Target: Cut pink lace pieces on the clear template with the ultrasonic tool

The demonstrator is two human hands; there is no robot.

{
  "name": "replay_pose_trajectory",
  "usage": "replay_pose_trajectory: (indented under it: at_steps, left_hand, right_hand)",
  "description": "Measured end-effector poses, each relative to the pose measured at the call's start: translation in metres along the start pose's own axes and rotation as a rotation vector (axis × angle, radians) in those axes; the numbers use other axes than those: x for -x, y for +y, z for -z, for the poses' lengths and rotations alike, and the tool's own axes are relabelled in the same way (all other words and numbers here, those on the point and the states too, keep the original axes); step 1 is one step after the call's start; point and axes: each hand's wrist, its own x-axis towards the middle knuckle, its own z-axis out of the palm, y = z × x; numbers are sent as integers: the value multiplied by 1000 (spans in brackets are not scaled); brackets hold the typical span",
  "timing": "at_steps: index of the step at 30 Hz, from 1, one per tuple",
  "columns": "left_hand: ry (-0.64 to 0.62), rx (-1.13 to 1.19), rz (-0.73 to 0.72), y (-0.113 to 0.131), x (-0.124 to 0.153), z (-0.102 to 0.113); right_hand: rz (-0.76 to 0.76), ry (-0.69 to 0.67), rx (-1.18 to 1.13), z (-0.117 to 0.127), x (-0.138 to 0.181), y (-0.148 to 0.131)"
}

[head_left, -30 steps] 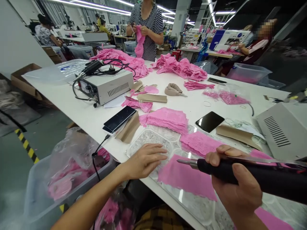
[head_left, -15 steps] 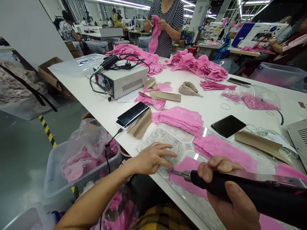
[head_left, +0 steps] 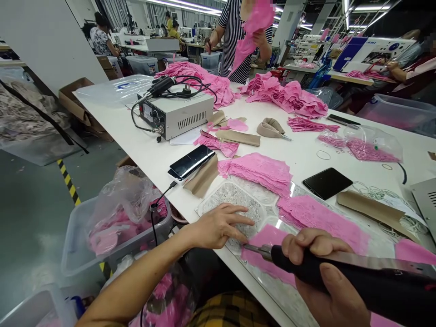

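Hands: set apart, both in the lower middle of the frame, palms turned towards the work.
Left hand (head_left: pixel 221 226): spread and gripping nothing, fingers reaching right over the patterned sheet (head_left: pixel 235 195), lowest fingertips at the near-left corner of the pink piece.
Right hand (head_left: pixel 327 268): clamped around the black-handled tool (head_left: pixel 384 286), which runs in from the lower right edge.
Metal tip (head_left: pixel 256 249): pointing left, just beside the left fingertips; whether it touches cloth or finger, I cannot tell.
Pink piece (head_left: pixel 267 238): flat on the patterned sheet, lower centre, partly hidden by tool and right hand.
Pink stacks: one pile (head_left: pixel 257 172) at the centre, another (head_left: pixel 320 222) below and right of it.
Grey box (head_left: pixel 187 116): upper left of centre on the white tabletop (head_left: pixel 301 147), black cable coiled on top.
Phones: a pair (head_left: pixel 192 162) left of centre, one overlapping the other; a dark one (head_left: pixel 327 183) right of centre.
Plastic tub (head_left: pixel 76 240): lower left, holding bagged pink cloth.
Co-worker (head_left: pixel 231 50): top centre, striped top, holding up pink fabric (head_left: pixel 254 27).
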Motion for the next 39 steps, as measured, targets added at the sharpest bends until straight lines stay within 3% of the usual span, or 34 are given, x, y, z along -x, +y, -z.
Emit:
replay_pose_trajectory:
  at_steps: [8, 12, 19, 25, 39]
  left_hand:
    - [109, 73, -25, 0, 1, 1]
    - [178, 122, -3, 8, -5, 4]
    - [151, 53, -70, 24, -32, -5]
    - [96, -55, -72, 22, -33, -12]
    - [113, -123, -67, 22, -30, -13]
  right_hand:
    - [17, 10, -4, 2, -2, 0]
    - [64, 161, 18, 19, -14, -3]
    - [117, 353, 69, 40, -31, 3]
    - [105, 332, 54, 41, -29, 9]
    - [110, 264, 47, 39, -32, 12]
